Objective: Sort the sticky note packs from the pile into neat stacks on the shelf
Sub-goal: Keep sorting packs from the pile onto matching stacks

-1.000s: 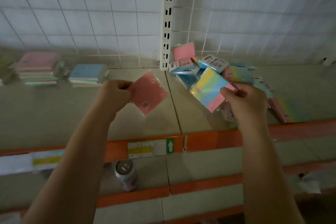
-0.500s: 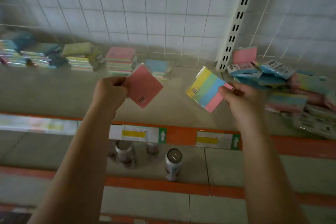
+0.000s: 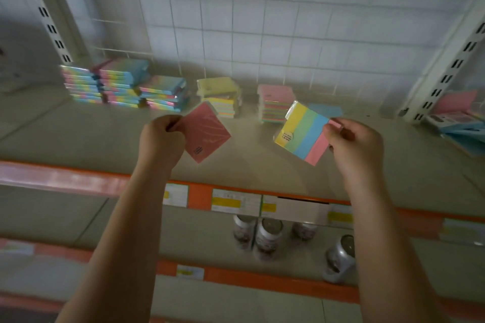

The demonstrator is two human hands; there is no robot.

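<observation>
My left hand (image 3: pixel 160 136) pinches a pink sticky note pack (image 3: pixel 207 136) by its corner, held above the shelf (image 3: pixel 78 134). In my right hand (image 3: pixel 354 141) is a striped pack (image 3: pixel 301 134) with yellow, green, blue and pink bands. Behind them, sorted stacks line the back of the shelf: rainbow packs (image 3: pixel 118 84), a yellow-topped stack (image 3: pixel 220 92), a pink-topped stack (image 3: pixel 275 102) and a low blue stack (image 3: pixel 325 110) partly hidden by the striped pack. The unsorted pile (image 3: pixel 456 120) lies at the far right.
A white wire grid (image 3: pixel 262 21) backs the shelf, with slotted uprights at left (image 3: pixel 44 13) and right (image 3: pixel 451 71). The shelf's orange front edge (image 3: pixel 199 196) carries price labels. Several cans (image 3: pixel 267 238) stand on the lower shelf.
My view has swung left: the pile has slid to the right edge and more sorted stacks have come into sight. Both hands keep their packs, now in front of the stacks.
</observation>
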